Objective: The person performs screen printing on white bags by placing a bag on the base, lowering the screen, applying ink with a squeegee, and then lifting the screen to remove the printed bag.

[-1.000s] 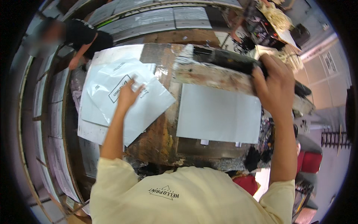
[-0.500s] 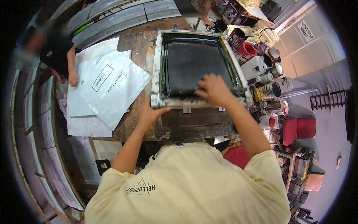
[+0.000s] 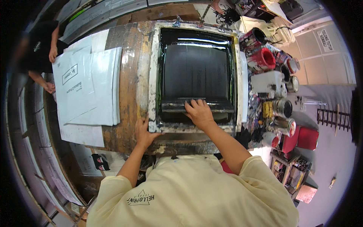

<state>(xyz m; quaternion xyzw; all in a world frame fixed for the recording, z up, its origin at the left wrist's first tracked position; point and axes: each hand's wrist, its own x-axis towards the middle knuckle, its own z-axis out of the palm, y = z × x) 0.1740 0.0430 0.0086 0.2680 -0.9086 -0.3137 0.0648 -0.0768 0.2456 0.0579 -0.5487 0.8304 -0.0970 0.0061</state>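
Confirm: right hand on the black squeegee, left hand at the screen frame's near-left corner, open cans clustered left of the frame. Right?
One error: the open cans are right of the screen frame, per the head view. Right hand on the black squeegee, left hand at the near-left corner: correct.

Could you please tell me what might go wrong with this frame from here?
The right hand holds the squeegee on the glossy black screen, so any wet ink might smear onto that hand. The open red can stands close to the frame's right side, and a knock could perhaps tip it.
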